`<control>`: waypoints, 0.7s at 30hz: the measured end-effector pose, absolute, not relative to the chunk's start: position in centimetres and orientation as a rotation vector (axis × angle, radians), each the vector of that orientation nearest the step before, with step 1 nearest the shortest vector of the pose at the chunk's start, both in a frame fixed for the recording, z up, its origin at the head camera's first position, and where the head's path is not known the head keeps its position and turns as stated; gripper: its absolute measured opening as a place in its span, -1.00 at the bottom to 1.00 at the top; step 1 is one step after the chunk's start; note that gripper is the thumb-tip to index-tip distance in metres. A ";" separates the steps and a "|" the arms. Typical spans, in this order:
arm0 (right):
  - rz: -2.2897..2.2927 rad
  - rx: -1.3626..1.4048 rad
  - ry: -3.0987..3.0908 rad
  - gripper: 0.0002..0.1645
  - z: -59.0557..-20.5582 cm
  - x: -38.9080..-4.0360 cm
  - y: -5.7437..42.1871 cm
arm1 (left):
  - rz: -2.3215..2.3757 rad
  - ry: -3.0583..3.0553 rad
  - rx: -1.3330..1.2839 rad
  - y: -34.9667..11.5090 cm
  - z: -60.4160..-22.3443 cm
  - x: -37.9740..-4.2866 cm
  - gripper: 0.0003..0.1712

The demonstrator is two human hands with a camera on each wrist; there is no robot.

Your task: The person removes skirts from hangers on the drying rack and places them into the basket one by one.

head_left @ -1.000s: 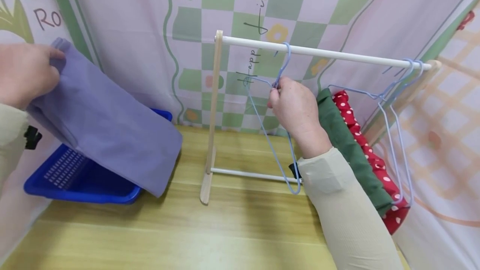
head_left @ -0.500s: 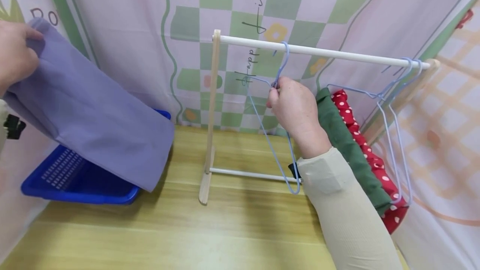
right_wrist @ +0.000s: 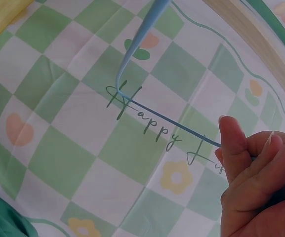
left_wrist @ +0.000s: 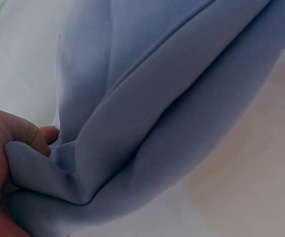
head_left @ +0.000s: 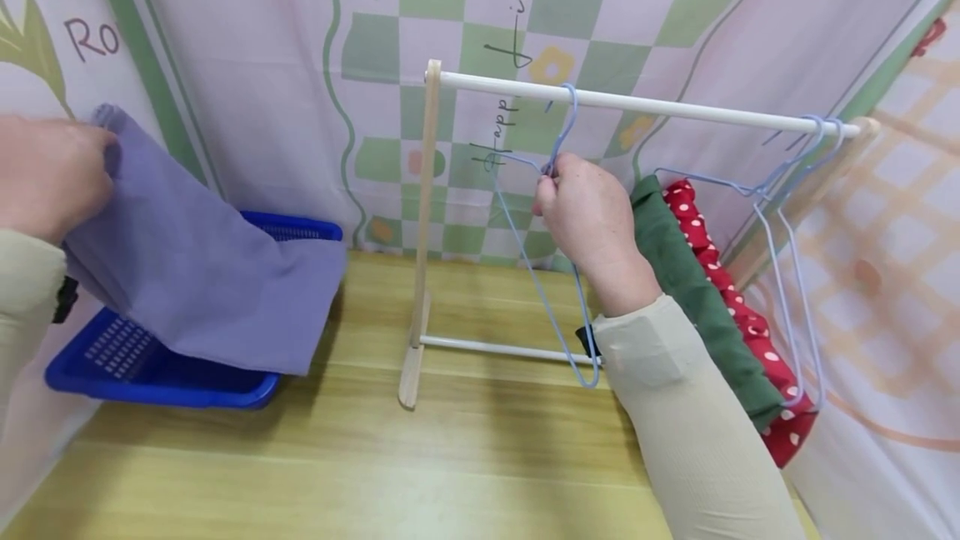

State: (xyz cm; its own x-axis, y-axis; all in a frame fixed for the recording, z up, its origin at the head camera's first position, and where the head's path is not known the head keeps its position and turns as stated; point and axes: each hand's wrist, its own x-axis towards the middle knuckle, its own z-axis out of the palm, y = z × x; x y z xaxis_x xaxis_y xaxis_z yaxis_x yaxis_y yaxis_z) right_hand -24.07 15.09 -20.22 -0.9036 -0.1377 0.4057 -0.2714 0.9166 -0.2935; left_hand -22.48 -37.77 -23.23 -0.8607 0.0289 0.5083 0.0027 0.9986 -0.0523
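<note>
In the head view my left hand (head_left: 56, 177) grips one end of a folded purple-grey cloth (head_left: 217, 282). The cloth slopes down to the right across a blue basket (head_left: 165, 382), its lower end past the basket's side. Seen from the left wrist, fingers and thumb pinch the bunched fabric (left_wrist: 127, 123), which falls in deep folds. My right hand (head_left: 592, 219) pinches a light blue hanger (head_left: 525, 252) at the neck below its hook. That hook sits over the white bar (head_left: 675, 111) of a small rack. In the right wrist view the fingers curl round the hanger's wire (right_wrist: 177, 122).
At the rack's right end, a green cloth (head_left: 697, 298) and a red polka-dot cloth (head_left: 750, 315) hang near other blue hangers (head_left: 806, 307). A wooden upright (head_left: 427, 207) holds the bar's left end. All stands on a wood-grain table (head_left: 337, 457) before a patterned curtain.
My left hand moved left and up with the cloth, then came back right and down. The cloth now sags and creases, showing more of the basket's back rim. My right hand stays at the hanger.
</note>
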 end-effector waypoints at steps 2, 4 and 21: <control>0.490 0.295 -2.696 -0.67 -20.2 -24.1 15.1 | 0.068 -2.662 0.034 -37.4 -23.9 -22.2 -0.86; 0.491 0.290 -2.696 -0.67 -20.3 -24.0 15.0 | 0.064 -2.711 0.107 -37.0 -24.6 -21.9 -0.84; 0.489 0.292 -2.696 -0.67 -20.2 -23.9 15.0 | 0.030 -2.763 -0.013 -34.2 -31.3 -21.3 -0.71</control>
State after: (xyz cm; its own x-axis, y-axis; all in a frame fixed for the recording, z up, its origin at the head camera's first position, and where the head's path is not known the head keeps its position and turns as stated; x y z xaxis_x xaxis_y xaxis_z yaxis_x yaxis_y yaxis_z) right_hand -23.95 14.96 -20.22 -0.9046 -0.1329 0.4051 -0.2666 0.9177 -0.2944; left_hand -21.32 -34.21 -31.35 -0.9291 0.0129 0.3695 0.0049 0.9997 -0.0225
